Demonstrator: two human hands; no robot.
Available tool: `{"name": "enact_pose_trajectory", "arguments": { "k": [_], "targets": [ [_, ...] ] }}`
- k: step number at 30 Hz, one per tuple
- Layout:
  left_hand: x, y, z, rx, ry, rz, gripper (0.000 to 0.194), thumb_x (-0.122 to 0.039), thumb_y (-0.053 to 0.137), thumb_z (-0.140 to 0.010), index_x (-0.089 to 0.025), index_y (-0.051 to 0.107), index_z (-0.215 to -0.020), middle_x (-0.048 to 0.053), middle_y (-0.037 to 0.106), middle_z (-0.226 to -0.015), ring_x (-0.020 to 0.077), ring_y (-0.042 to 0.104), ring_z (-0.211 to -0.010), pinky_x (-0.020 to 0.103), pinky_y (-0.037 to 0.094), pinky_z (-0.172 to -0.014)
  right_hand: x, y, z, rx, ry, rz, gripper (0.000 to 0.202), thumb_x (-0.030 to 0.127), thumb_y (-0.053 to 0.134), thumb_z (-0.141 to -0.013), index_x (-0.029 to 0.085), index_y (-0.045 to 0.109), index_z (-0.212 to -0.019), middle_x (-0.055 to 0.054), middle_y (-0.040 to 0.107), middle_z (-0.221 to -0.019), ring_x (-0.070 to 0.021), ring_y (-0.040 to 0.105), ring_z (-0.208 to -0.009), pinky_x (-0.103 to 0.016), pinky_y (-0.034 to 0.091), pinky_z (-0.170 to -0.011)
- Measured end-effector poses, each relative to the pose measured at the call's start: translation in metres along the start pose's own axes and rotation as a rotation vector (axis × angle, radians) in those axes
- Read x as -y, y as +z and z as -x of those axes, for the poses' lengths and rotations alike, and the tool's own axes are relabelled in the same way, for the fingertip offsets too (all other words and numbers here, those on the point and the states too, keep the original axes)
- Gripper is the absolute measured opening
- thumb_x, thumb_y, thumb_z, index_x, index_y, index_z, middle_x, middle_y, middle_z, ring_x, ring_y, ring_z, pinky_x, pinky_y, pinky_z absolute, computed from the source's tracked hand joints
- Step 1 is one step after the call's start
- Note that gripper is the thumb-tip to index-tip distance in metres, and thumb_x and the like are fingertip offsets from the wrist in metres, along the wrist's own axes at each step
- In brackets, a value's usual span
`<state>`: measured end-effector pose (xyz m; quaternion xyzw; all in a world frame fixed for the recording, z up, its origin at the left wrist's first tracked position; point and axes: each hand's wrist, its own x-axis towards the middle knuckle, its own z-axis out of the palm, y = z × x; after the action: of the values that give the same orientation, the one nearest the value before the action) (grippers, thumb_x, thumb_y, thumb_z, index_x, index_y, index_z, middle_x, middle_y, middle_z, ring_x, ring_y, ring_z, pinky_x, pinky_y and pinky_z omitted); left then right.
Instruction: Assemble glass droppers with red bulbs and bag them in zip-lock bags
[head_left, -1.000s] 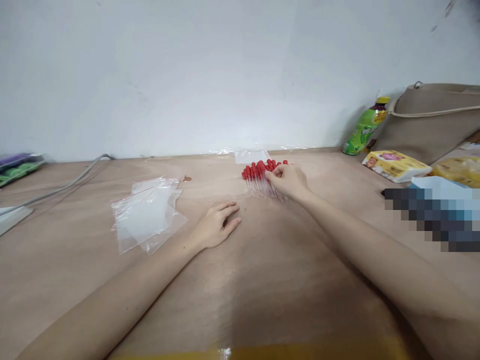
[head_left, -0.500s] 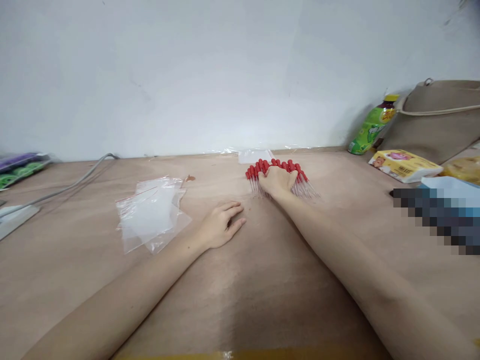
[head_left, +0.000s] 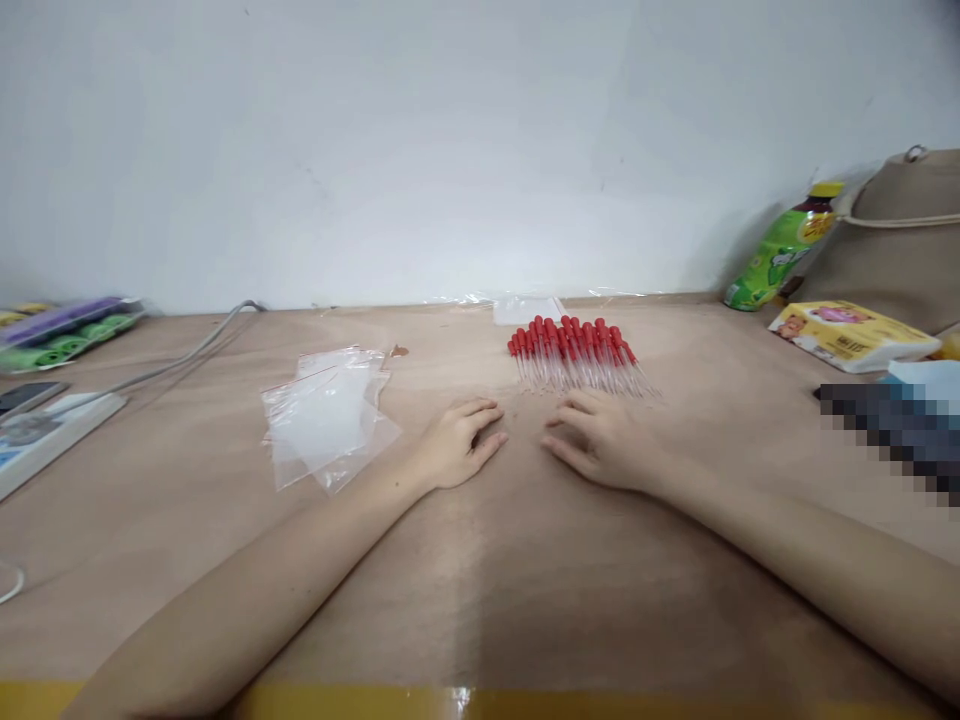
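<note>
My left hand [head_left: 461, 442] rests on the brown table, fingers apart, holding nothing. To its left lie several overlapping clear zip bags [head_left: 322, 420]. My right hand [head_left: 600, 440] lies opposite it with thumb and fingers spread, also without anything in it. Just beyond the right hand is a pile of glass droppers [head_left: 574, 355] with red rubber bulbs, bulbs toward the wall and thin clear tips toward me. Behind the droppers a white translucent piece [head_left: 527, 311] lies flat near the wall.
At the right stand a green drink bottle [head_left: 780, 250], a yellow tissue pack [head_left: 855, 335] and a beige bag [head_left: 892, 250]. On the left are a power strip [head_left: 67, 440] with a grey cable [head_left: 191, 355], a dark phone [head_left: 30, 397] and packaged green and purple rolls [head_left: 71, 335].
My right hand has let go of the droppers and drawn back toward me, down onto the table. The left hand stays in place. The view has shifted slightly left.
</note>
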<state>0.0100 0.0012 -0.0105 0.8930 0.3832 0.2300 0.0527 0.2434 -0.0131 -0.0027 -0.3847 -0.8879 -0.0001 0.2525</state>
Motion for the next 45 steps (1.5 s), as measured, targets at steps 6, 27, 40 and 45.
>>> {"name": "enact_pose_trajectory", "arguments": {
  "k": [6, 27, 40, 45],
  "targets": [
    [-0.001, -0.008, -0.003, -0.155, -0.059, -0.077, 0.030, -0.030, 0.043, -0.087, -0.015, 0.059, -0.107, 0.010, 0.060, -0.108, 0.0212, 0.056, -0.099, 0.036, 0.045, -0.088, -0.008, -0.006, 0.027, 0.238, -0.032, -0.067, 0.053, 0.046, 0.042, -0.086, 0.023, 0.037, -0.134, -0.008, 0.038, -0.138, -0.0238, 0.033, -0.127, -0.045, 0.028, -0.102],
    [0.077, -0.106, 0.081, -0.003, -0.857, -0.569, 0.040, -0.033, 0.032, -0.086, -0.011, 0.047, -0.116, 0.013, 0.057, -0.109, 0.0280, 0.052, -0.102, 0.037, 0.038, -0.085, -0.013, 0.001, 0.027, 0.188, 0.021, -0.170, 0.050, 0.048, 0.041, -0.086, 0.024, 0.045, -0.129, -0.006, 0.043, -0.135, -0.0235, 0.037, -0.124, -0.044, 0.030, -0.103],
    [0.036, -0.098, 0.017, 0.282, 0.152, -0.139, 0.029, -0.026, 0.037, -0.090, -0.021, 0.065, -0.085, 0.006, 0.057, -0.101, 0.0196, 0.049, -0.106, 0.034, 0.036, -0.093, -0.014, 0.003, 0.028, 0.179, 0.027, -0.177, 0.050, 0.048, 0.043, -0.085, 0.023, 0.046, -0.128, -0.007, 0.044, -0.134, -0.0238, 0.039, -0.123, -0.044, 0.030, -0.103],
    [0.008, -0.059, 0.036, 0.197, 0.047, -0.108, 0.039, -0.031, 0.035, -0.091, -0.022, 0.043, -0.128, 0.012, 0.043, -0.128, 0.0218, 0.043, -0.118, 0.036, 0.038, -0.095, -0.015, 0.004, 0.028, 0.166, 0.016, -0.197, 0.049, 0.047, 0.043, -0.085, 0.024, 0.046, -0.128, -0.007, 0.045, -0.133, -0.0239, 0.039, -0.123, -0.045, 0.031, -0.102]
  ]
}}
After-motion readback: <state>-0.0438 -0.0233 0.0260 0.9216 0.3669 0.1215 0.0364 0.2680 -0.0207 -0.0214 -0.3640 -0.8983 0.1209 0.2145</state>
